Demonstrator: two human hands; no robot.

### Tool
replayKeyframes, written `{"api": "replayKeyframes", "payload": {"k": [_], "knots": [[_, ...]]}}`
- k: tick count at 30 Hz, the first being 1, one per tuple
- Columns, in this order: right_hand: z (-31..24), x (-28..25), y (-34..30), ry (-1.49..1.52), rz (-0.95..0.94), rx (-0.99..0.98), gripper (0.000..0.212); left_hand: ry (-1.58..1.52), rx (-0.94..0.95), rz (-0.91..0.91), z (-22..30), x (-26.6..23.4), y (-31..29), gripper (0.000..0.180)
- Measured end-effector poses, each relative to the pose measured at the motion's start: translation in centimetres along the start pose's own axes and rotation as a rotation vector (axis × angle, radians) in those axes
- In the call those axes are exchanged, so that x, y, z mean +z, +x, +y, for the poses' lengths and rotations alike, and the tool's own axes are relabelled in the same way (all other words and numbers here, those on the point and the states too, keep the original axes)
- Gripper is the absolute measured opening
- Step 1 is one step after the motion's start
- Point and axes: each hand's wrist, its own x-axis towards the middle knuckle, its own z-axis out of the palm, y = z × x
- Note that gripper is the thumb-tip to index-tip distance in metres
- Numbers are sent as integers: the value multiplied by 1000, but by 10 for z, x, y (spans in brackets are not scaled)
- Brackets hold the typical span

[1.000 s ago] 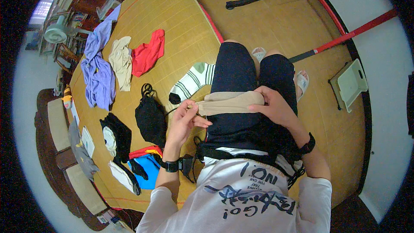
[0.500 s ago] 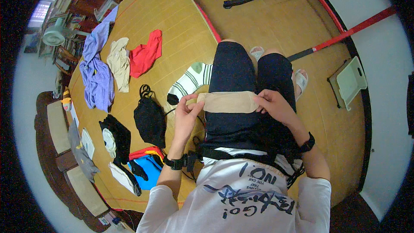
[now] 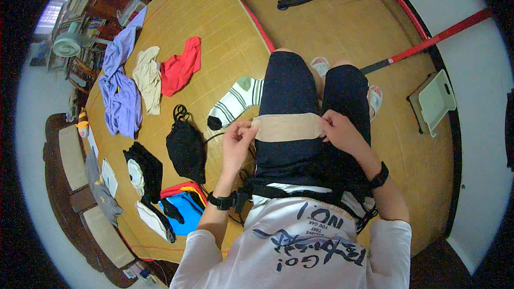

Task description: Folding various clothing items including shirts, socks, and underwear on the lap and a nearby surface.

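Note:
A thin beige sock (image 3: 289,127) lies stretched flat across my dark shorts. My left hand (image 3: 238,142) pinches its left end between thumb and fingers. At the rounded right end, my right hand (image 3: 341,132) holds it in a similar pinch. Just beyond my left hand rests a white sock with dark stripes (image 3: 235,100), its green heel patch up and a black end towards me. Left of that hand, a black drawstring pouch (image 3: 185,150) lies on the mat-covered bed.
Farther left on the bed mat (image 3: 214,16) are purple clothing (image 3: 120,96), a beige cloth (image 3: 148,77) and a red cloth (image 3: 181,69). Nearer lie a black folded bundle (image 3: 144,171) and blue fabric (image 3: 184,215). A red-and-black metal frame (image 3: 417,45) stands right, by a pale tray (image 3: 436,101).
My left hand has shifted slightly right and its fingers have closed in at the sock's end. The sock lies a little farther right; my right hand barely moves.

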Motion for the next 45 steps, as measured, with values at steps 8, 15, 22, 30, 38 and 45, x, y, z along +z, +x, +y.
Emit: {"api": "replayKeyframes", "payload": {"k": [8,15,22,30,38,45], "knots": [[-18,5,-8,-156,142,-159,27,155,27,58,-3,2,3,16],[-10,9,-6,101,86,19,40,-22,-64,131,3,11,7,21],[-18,-5,-1,164,-157,99,44,-307,-358,-158,32,1,8,23],[-41,11,-12,456,252,-194,25,-232,-213,-145,42,21,-7,19],[-68,8,-26,363,261,-174,21,-348,-236,-129,46,43,-18,23],[-87,1,-41,836,243,1,28,-443,-202,-178,49,41,-15,27]]}}
